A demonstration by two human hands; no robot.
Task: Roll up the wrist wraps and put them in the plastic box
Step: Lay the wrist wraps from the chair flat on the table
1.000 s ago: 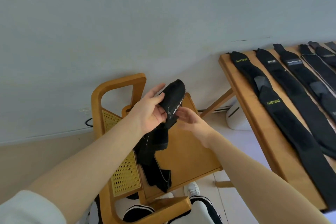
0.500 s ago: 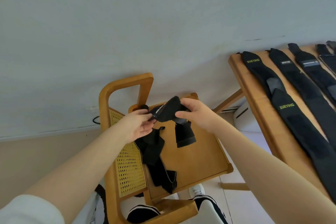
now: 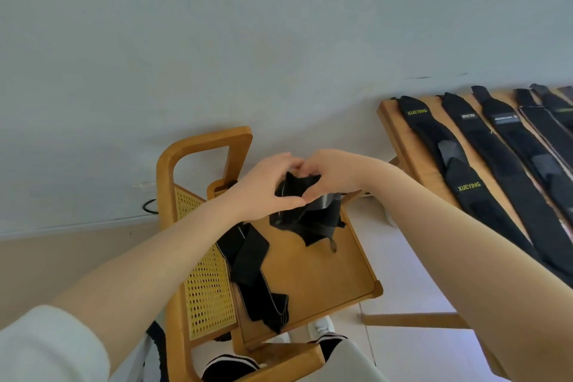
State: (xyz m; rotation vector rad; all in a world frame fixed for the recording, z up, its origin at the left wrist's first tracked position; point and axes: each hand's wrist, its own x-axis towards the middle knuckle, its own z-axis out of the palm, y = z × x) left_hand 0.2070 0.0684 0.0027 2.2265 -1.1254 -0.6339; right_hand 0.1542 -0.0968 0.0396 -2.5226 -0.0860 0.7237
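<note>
Both hands are meeting above the wooden chair [image 3: 313, 270]: the left hand [image 3: 263, 186] and right hand [image 3: 333, 175] are pinching a black woven wrist wrap [image 3: 299, 205], its loose tail drooping onto the seat. At three o'clock, flat wrist wraps [image 3: 483, 170] are lying in rows on a wooden table [image 3: 412, 146].

A black wrist wrap [image 3: 299, 195] is bunched into a partial roll, its loose tail [image 3: 305, 220] hanging crumpled toward the chair seat. More black wraps [image 3: 502, 170] lie flat, stretched out side by side; two panels read "XUEYING" in yellow-green.
</note>
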